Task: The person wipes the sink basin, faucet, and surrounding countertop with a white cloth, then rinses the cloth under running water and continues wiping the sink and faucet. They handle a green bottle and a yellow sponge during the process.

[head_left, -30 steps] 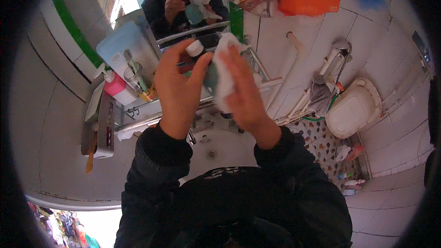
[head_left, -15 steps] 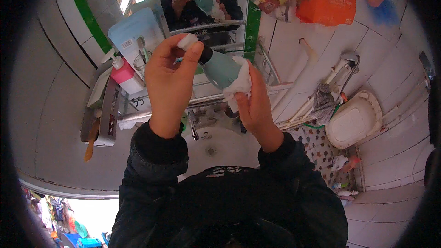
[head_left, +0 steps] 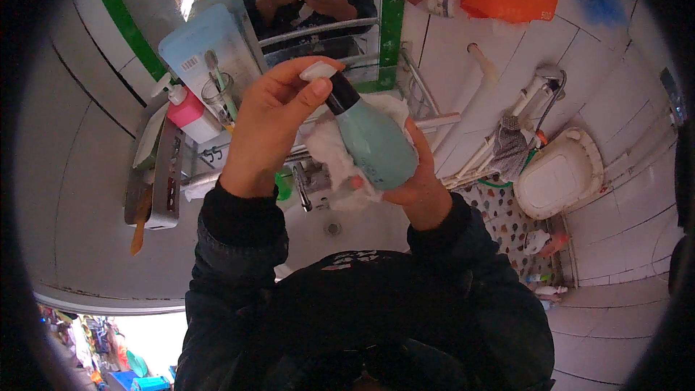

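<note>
A pale teal pump bottle (head_left: 378, 146) with a black collar is held tilted above the sink, its white top toward the upper left. My left hand (head_left: 274, 117) is closed, with thumb and fingers pinching that white top. A crumpled white cloth or tissue (head_left: 334, 156) spreads behind and beside the bottle. My right hand (head_left: 426, 194) is closed round the cloth and supports the bottle's wide end from behind. Most of the right fingers are hidden by the bottle and cloth; one fingertip shows at the cloth's lower edge.
Below is a white sink (head_left: 362, 235) with a metal faucet (head_left: 301, 188). At the left stand a pink-and-white pump bottle (head_left: 190, 112), a glass with toothbrushes (head_left: 217, 90) and a grey basket (head_left: 168, 181). A mirror (head_left: 308, 7) is ahead; a white basin (head_left: 561, 177) leans at the right.
My right hand has moved with the cloth from the bottle's end to behind its body, baring the teal side. The bottle tilts more steeply. My left hand still grips the top.
</note>
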`<state>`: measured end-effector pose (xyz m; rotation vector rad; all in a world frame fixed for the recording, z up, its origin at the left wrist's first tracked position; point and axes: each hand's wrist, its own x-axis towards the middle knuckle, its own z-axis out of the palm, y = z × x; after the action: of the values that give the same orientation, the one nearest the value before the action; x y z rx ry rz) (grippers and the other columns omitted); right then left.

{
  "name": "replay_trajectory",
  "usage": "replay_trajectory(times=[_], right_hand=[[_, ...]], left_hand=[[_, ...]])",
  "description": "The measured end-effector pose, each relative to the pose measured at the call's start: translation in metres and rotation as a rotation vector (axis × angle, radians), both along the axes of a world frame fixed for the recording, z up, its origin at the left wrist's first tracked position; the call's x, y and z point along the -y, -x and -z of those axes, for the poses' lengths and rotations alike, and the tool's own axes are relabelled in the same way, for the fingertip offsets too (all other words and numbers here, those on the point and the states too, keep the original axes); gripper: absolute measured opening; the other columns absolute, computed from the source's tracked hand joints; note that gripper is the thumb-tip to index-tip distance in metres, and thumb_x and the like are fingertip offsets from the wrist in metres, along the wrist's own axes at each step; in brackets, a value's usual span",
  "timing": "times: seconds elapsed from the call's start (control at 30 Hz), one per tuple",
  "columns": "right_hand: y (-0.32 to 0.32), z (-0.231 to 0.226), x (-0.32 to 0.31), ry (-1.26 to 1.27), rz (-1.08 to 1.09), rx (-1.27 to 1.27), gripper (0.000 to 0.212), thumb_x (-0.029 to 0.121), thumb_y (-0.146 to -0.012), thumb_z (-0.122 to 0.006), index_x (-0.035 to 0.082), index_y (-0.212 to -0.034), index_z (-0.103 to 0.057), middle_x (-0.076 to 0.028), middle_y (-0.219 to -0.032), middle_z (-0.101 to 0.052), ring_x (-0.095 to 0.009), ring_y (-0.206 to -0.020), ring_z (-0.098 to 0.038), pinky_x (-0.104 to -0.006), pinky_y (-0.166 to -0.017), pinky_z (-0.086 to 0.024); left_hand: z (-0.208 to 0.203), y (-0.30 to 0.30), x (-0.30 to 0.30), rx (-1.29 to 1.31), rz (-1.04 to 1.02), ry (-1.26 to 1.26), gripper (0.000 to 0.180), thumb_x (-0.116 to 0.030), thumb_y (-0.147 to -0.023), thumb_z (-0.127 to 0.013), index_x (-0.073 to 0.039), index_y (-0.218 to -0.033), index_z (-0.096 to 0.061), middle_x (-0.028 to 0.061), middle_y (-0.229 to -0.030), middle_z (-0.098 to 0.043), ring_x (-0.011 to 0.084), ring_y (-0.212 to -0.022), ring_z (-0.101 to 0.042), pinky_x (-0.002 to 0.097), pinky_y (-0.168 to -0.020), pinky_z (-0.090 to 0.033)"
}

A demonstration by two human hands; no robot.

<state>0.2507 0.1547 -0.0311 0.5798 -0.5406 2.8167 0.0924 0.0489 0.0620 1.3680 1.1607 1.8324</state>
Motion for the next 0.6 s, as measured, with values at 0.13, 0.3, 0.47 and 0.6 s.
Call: replay_trajectory(times=[0.13,0.3,0.47,0.6], right_hand=[[0.0,0.003,-0.008,-0.159,0.098,0.263,0.068,0.062,-0.097,-0.039,0.012,-0.144,-0.044,-0.01,-0.129,-0.06,-0.021,-0.108,-0.065,-0.0418,-0.077,-0.059],[-0.002,0.001,-0.006,-0.314,0.247,0.435,0.065,0.061,-0.098,-0.041,0.011,-0.139,-0.05,-0.01,-0.118,-0.064,-0.018,-0.099,-0.066,-0.0375,-0.077,-0.058],[-0.031,-0.026,-0.005,-0.38,0.472,0.57,0.064,0.058,-0.099,-0.043,0.006,-0.136,-0.051,-0.011,-0.114,-0.066,-0.021,-0.098,-0.066,-0.0353,-0.079,-0.057],[-0.032,-0.01,-0.042,-0.136,0.223,-0.12,0.056,0.049,-0.103,-0.038,0.005,-0.137,-0.049,-0.013,-0.128,-0.06,-0.027,-0.116,-0.059,-0.0425,-0.097,-0.05]], left_hand=[[0.016,0.006,-0.004,0.054,-0.125,0.019,0.029,-0.021,-0.094,-0.068,-0.002,-0.115,-0.066,0.0024,-0.107,-0.068,0.01,-0.099,-0.059,0.0249,-0.092,-0.044],[0.004,-0.009,0.003,0.011,-0.262,0.003,0.029,-0.022,-0.093,-0.069,-0.002,-0.115,-0.067,0.0018,-0.106,-0.068,0.01,-0.098,-0.059,0.0254,-0.091,-0.045],[-0.007,-0.001,0.014,-0.03,-0.547,-0.074,0.029,-0.021,-0.094,-0.068,-0.002,-0.115,-0.067,0.0026,-0.107,-0.067,0.0111,-0.098,-0.061,0.0239,-0.089,-0.046],[-0.018,0.022,0.016,-0.217,-0.701,-0.188,0.026,-0.016,-0.092,-0.069,-0.001,-0.114,-0.067,0.0033,-0.107,-0.067,0.0116,-0.095,-0.062,0.0228,-0.086,-0.048]])
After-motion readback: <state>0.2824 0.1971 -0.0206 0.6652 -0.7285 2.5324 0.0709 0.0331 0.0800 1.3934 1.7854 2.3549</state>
